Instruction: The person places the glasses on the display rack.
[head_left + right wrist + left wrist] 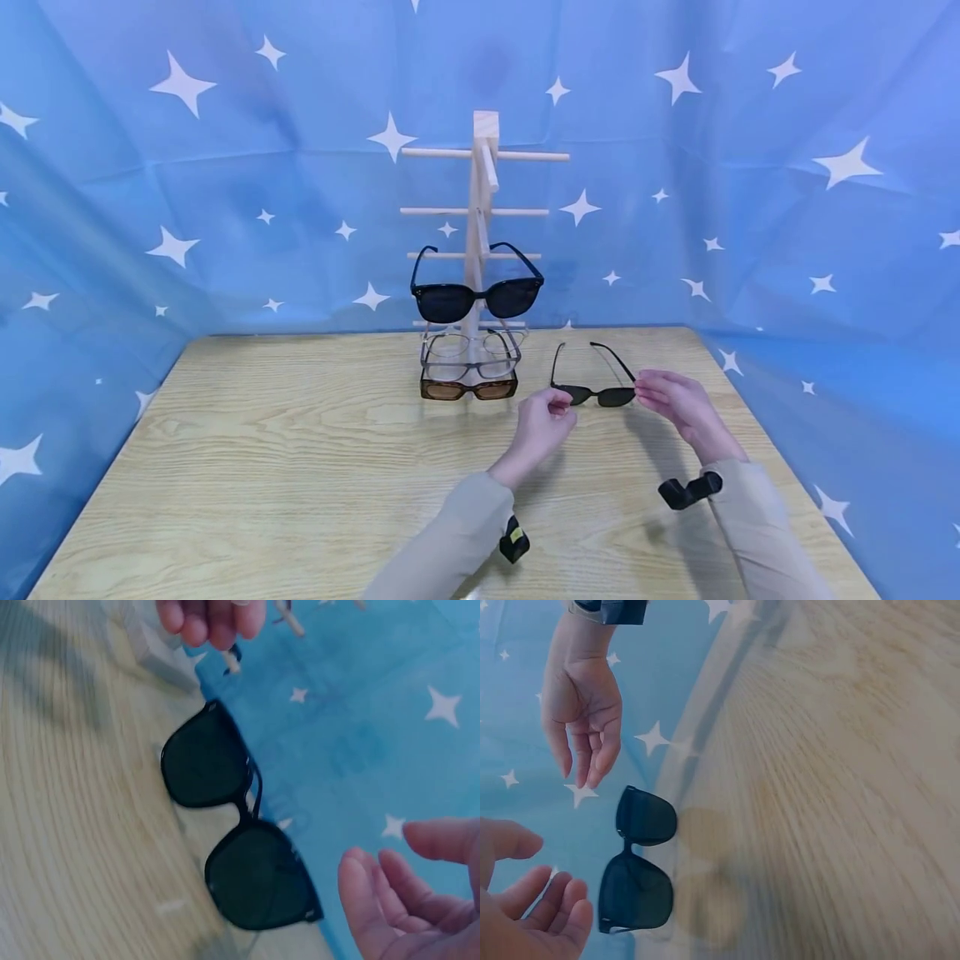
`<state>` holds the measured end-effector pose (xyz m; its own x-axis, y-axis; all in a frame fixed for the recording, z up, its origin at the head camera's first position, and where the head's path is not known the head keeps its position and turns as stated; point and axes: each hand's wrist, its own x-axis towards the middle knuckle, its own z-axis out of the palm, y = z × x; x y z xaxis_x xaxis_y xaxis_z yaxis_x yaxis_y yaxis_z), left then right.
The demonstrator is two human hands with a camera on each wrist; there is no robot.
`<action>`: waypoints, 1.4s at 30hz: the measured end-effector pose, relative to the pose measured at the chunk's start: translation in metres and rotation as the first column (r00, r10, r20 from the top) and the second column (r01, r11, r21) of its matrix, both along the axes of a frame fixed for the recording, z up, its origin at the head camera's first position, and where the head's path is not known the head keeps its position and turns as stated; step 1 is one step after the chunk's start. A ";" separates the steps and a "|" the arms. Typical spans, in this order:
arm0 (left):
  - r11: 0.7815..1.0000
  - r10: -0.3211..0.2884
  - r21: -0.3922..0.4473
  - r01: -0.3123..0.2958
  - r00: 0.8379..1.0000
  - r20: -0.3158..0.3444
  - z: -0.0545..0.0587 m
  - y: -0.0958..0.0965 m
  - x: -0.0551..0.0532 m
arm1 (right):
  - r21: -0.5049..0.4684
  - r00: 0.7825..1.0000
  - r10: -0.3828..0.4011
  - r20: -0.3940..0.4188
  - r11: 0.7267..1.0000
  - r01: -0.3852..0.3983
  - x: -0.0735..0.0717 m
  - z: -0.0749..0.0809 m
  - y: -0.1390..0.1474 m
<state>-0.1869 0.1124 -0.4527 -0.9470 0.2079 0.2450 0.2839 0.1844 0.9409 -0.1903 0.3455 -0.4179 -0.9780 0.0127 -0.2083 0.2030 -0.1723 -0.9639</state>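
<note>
Black sunglasses with dark lenses stand on the wooden table, right of the display rack, temples unfolded and pointing back. My left hand is at their left end and my right hand at their right end. In the left wrist view a gap separates my left thumb and fingers from the sunglasses, with nothing between them. The right wrist view has my right hand beside one lens of the sunglasses, fingers loosely bent and apart from the frame.
A wooden rack with crossbars stands at the table's back. Large black sunglasses hang on it; below are grey-framed glasses and brown tortoiseshell sunglasses. A blue star-patterned curtain surrounds the wooden table.
</note>
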 end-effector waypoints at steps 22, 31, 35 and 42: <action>0.958 0.277 -0.076 -0.276 0.961 0.009 -0.022 0.033 -0.015 | 0.417 0.991 -0.136 -0.008 0.900 0.126 -0.021 -0.020 0.009; 0.930 0.353 -0.125 -0.347 0.935 0.029 -0.022 0.036 -0.020 | 0.372 0.989 -0.136 0.064 0.923 0.103 -0.022 -0.026 0.007; 0.922 0.376 -0.113 -0.370 0.926 0.035 -0.021 0.038 -0.024 | 0.338 0.987 -0.143 0.074 0.935 0.110 -0.024 -0.028 0.008; 0.929 0.338 -0.196 -0.313 0.935 0.110 -0.018 0.037 -0.030 | 0.331 0.989 -0.129 0.077 0.939 0.096 -0.026 -0.033 0.007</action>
